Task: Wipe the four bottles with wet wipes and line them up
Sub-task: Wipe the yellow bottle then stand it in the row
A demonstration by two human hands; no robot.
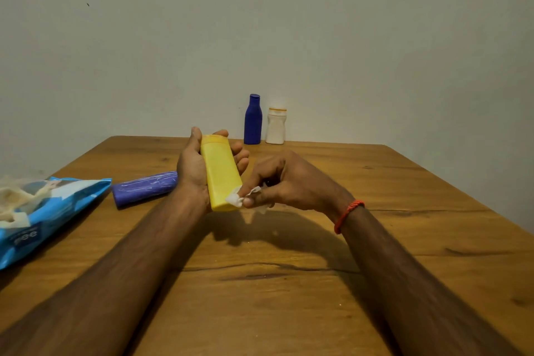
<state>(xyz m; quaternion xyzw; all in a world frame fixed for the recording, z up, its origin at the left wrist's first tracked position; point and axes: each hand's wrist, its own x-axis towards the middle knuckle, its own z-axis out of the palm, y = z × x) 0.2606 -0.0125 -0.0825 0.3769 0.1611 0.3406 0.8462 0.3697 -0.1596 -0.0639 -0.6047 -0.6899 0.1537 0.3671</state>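
Note:
My left hand (193, 170) grips a yellow bottle (220, 173) above the table, cap end pointing away from me. My right hand (284, 182) pinches a small white wet wipe (235, 199) against the bottle's lower right corner. A purple bottle (144, 188) lies on its side just left of my left hand. At the table's far edge a dark blue bottle (253, 120) and a white bottle (276, 126) stand upright side by side against the wall.
A blue wet-wipe pack (49, 211) lies open at the left edge of the wooden table (289, 283), with a used wipe (14, 199) on it. A pale wall (375, 52) rises directly behind the far edge. An orange band circles my right wrist.

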